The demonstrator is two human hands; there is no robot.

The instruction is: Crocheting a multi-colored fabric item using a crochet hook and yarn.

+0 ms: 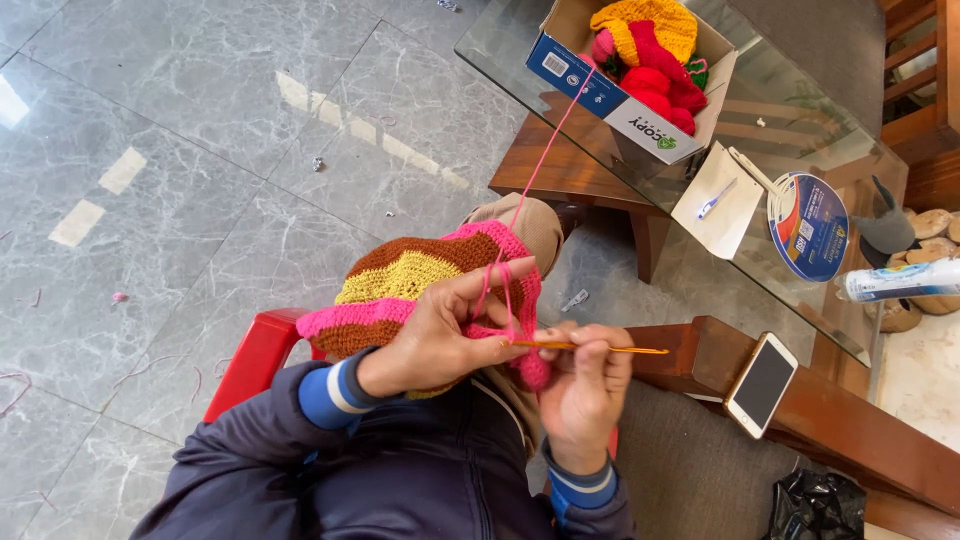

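Below the glass surface (800,90), over the lap: striped crochet piece (420,280), pink, brown, yellow. Left hand (440,335) fingers curled round its pink edge, index out with pink yarn (545,150) looped over. Right hand (585,385) just beside, fingers pinched on orange crochet hook (600,347). Yarn runs up to cardboard box (600,95) on surface.

The crochet hook's (590,347) tip is hidden behind the hands and pink yarn (520,205).
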